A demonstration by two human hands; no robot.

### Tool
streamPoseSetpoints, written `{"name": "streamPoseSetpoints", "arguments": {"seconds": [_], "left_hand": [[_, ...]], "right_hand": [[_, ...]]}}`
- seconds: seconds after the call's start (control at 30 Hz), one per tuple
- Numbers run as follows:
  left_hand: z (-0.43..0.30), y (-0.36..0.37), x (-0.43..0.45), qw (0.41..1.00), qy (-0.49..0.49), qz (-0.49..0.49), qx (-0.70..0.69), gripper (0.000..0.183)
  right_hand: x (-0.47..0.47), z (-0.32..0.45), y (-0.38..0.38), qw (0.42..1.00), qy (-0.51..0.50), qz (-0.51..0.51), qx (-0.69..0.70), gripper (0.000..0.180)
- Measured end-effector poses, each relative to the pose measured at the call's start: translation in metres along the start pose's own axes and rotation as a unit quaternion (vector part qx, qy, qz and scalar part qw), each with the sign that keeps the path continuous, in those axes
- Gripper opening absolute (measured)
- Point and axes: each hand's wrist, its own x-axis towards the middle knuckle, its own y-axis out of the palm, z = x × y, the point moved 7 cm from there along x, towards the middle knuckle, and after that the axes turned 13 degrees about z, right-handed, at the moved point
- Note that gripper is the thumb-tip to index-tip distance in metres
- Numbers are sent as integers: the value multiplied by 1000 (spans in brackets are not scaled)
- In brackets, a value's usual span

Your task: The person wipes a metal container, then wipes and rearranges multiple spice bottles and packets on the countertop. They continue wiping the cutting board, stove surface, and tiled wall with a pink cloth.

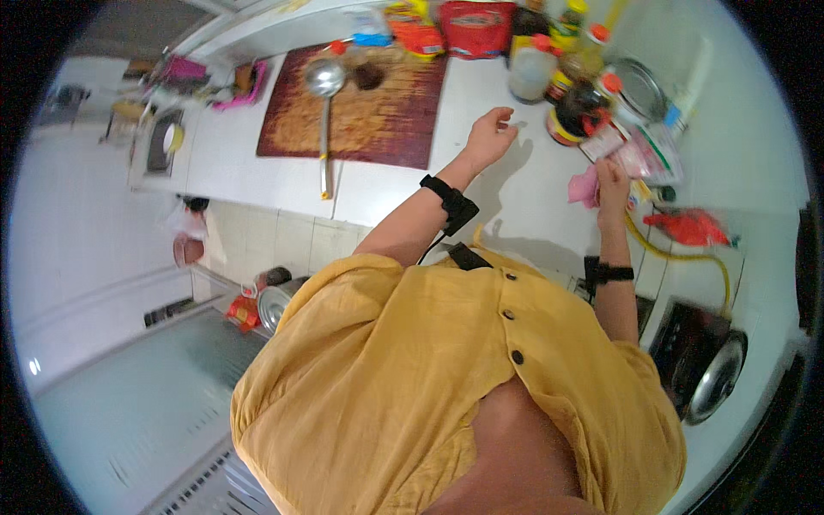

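Note:
My right hand (613, 187) is closed on a pink cloth (583, 188) at the right part of the white countertop (479, 84). Just beyond it are a small white packet (605, 140) and a clear plastic bag (658, 158). My left hand (492, 138) hovers over the counter with its fingers loosely curled and nothing in them. To its left lies a worn wooden cutting board (412, 138). A metal ladle (325, 80) rests across that board, its handle reaching past the front edge.
Sauce bottles (579, 109) and a jar with a red lid (533, 67) crowd the back right corner. A red pouch (476, 29) stands at the back. A yellow hose (682, 256) curves past a red bag (689, 226) toward a cooktop (689, 341). A pot lid (718, 380) leans there.

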Motion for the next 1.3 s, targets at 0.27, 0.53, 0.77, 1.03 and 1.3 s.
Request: {"name": "streamPoseSetpoints", "arguments": {"seconds": [0.27,0.53,0.77,1.03,1.3], "left_hand": [[22,-202,-45,933,28,-354,61,52],[75,-288,-20,942,-23,-332,40,114],[97,-307,15,950,11,-309,37,97],[74,-301,11,965,-45,-250,63,85],[-16,-148,-2,966,49,21,-252,64]], "right_hand": [[3,68,238,968,-5,244,62,30],[17,72,338,859,149,284,399,44],[10,59,334,842,169,226,459,45],[29,43,312,901,94,181,382,38],[42,42,288,893,43,171,415,43]]}}
